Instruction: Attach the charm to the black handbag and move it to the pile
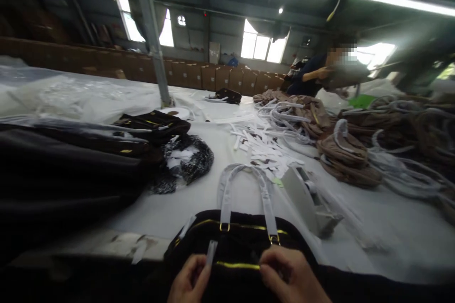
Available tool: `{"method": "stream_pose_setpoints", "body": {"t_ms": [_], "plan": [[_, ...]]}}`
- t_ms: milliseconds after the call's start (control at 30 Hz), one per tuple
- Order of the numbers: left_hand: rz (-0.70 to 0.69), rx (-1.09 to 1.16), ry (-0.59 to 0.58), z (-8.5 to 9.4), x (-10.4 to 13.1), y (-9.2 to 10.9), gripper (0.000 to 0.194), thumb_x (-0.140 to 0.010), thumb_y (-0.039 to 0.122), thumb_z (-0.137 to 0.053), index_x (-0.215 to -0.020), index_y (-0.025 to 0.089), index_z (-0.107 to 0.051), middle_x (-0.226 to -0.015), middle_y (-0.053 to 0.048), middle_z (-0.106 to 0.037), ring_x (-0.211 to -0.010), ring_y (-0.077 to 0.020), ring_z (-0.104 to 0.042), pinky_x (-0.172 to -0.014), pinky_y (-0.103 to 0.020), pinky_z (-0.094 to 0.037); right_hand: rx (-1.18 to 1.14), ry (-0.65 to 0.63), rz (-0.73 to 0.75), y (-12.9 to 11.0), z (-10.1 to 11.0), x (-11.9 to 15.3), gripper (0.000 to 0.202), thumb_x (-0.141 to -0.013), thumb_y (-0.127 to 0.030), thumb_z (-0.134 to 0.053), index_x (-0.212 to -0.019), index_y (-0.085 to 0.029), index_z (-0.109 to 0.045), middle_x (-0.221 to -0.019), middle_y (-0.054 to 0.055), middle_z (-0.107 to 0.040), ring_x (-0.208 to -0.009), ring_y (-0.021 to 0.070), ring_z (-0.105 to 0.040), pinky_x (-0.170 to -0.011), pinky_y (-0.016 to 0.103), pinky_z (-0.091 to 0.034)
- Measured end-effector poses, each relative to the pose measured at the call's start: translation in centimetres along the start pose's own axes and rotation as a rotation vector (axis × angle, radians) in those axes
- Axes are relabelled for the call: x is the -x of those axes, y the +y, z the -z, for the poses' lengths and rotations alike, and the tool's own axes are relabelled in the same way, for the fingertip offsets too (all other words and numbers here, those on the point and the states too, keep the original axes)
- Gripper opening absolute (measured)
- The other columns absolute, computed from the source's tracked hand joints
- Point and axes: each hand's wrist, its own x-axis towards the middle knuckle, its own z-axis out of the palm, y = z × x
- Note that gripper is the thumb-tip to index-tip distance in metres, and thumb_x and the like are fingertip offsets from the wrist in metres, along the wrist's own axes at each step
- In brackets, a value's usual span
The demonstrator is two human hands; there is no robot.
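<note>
A black handbag (241, 241) with gold zippers lies in front of me at the table's near edge. Its two handles (230, 194), wrapped in whitish covering, stretch away from me over the white surface. My left hand (192, 277) pinches a short translucent strip (211, 252) above the bag's left side. At the right end of the front gold zipper (238, 265), my right hand (289, 272) is closed in a pinch; what its fingers hold is hidden.
A grey tape dispenser (305, 201) stands right of the handles, beyond it brown bags (344, 151). White strips (266, 149) lie scattered mid-table. Black bags (152, 125) and a speckled dark bundle (199, 158) are at left. A metal post (152, 33) rises behind; another person (313, 75) works far right.
</note>
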Motion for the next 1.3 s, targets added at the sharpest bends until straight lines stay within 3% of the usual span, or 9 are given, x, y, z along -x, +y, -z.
{"method": "stream_pose_setpoints", "body": {"t_ms": [133, 300, 700, 767, 867, 933, 1000, 1167, 1300], "plan": [[-0.053, -0.026, -0.026, 0.2, 0.3, 0.2, 0.041, -0.078, 0.056, -0.054, -0.079, 0.016, -0.062, -0.073, -0.002, -0.061, -0.072, -0.0161, -0.056, -0.068, -0.023, -0.046, -0.057, -0.251, 0.108, -2.8, -5.2, -3.1, 0.012, -0.076, -0.026, -0.062, -0.077, -0.020, -0.071, -0.067, 0.000, -0.066, -0.062, 0.0150, -0.058, -0.056, 0.022, -0.040], [-0.082, -0.023, -0.043, 0.2, 0.6, 0.5, 0.037, -0.080, 0.053, -0.053, -0.080, 0.016, -0.061, -0.075, -0.002, -0.060, -0.072, -0.0163, -0.054, -0.067, -0.024, -0.044, -0.036, -0.260, 0.109, -2.8, -7.9, -5.3, 0.016, -0.078, -0.026, -0.061, -0.070, -0.018, -0.072, -0.061, -0.001, -0.066, -0.056, 0.0132, -0.055, -0.051, 0.021, -0.035], [-0.132, -0.061, -0.010, 0.1, 0.0, -1.3, 0.034, -0.083, 0.049, -0.051, -0.079, 0.017, -0.061, -0.073, 0.000, -0.054, -0.069, -0.0148, -0.051, -0.065, -0.024, -0.040, 0.062, -0.143, 0.020, -1.3, -9.1, -6.6, 0.017, -0.074, -0.021, -0.062, -0.059, -0.014, -0.066, -0.052, -0.002, -0.059, -0.052, 0.0108, -0.052, -0.049, 0.020, -0.030], [-0.134, -0.057, 0.000, 0.0, -0.1, -1.7, 0.034, -0.082, 0.050, -0.050, -0.078, 0.018, -0.061, -0.074, 0.000, -0.055, -0.069, -0.0148, -0.051, -0.065, -0.024, -0.040, 0.027, -0.105, 0.006, -1.5, -9.1, -6.5, 0.006, -0.072, -0.018, -0.063, -0.073, -0.015, -0.069, -0.053, -0.003, -0.058, -0.053, 0.0107, -0.052, -0.050, 0.019, -0.032], [-0.140, -0.065, -0.022, 0.0, -0.3, -2.0, 0.034, -0.084, 0.049, -0.048, -0.080, 0.018, -0.061, -0.076, -0.001, -0.056, -0.071, -0.0156, -0.051, -0.067, -0.024, -0.040, -0.010, -0.101, 0.003, -1.8, -9.3, -6.3, 0.016, -0.071, -0.014, -0.062, -0.086, -0.016, -0.067, -0.055, -0.005, -0.055, -0.052, 0.0101, -0.050, -0.051, 0.019, -0.032], [-0.143, -0.071, -0.051, 0.3, -0.2, -1.8, 0.032, -0.084, 0.047, -0.048, -0.081, 0.018, -0.061, -0.078, -0.002, -0.056, -0.073, -0.0160, -0.051, -0.069, -0.025, -0.041, -0.004, -0.125, 0.024, -1.9, -9.4, -6.2, 0.007, -0.074, -0.014, -0.059, -0.073, -0.015, -0.065, -0.054, -0.005, -0.053, -0.051, 0.0092, -0.048, -0.049, 0.019, -0.030], [-0.149, -0.072, -0.080, 0.7, 0.0, -1.2, 0.029, -0.083, 0.045, -0.051, -0.083, 0.018, -0.061, -0.078, -0.001, -0.055, -0.074, -0.0161, -0.051, -0.070, -0.025, -0.041, 0.002, -0.128, 0.041, -1.9, -9.5, -6.1, 0.013, -0.076, -0.015, -0.057, -0.063, -0.015, -0.062, -0.053, -0.005, -0.051, -0.051, 0.0086, -0.046, -0.049, 0.019, -0.028], [-0.114, -0.008, -0.151, 1.2, 0.2, 0.0, 0.031, -0.086, 0.045, -0.046, -0.083, 0.017, -0.060, -0.081, -0.002, -0.058, -0.081, -0.0176, -0.055, -0.076, -0.026, -0.043, -0.018, -0.135, 0.064, -1.8, -9.4, -5.8, 0.014, -0.077, -0.017, -0.057, -0.063, -0.015, -0.059, -0.054, -0.005, -0.050, -0.052, 0.0086, -0.046, -0.049, 0.019, -0.027], [-0.089, 0.050, -0.063, 1.0, -0.3, -0.8, 0.031, -0.082, 0.048, -0.053, -0.084, 0.018, -0.057, -0.075, 0.000, -0.057, -0.074, -0.0160, -0.054, -0.069, -0.024, -0.044, -0.002, -0.157, 0.120, -1.7, -9.2, -5.8, 0.017, -0.079, -0.019, -0.056, -0.063, -0.016, -0.057, -0.055, -0.006, -0.048, -0.053, 0.0085, -0.044, -0.050, 0.020, -0.027]]}}
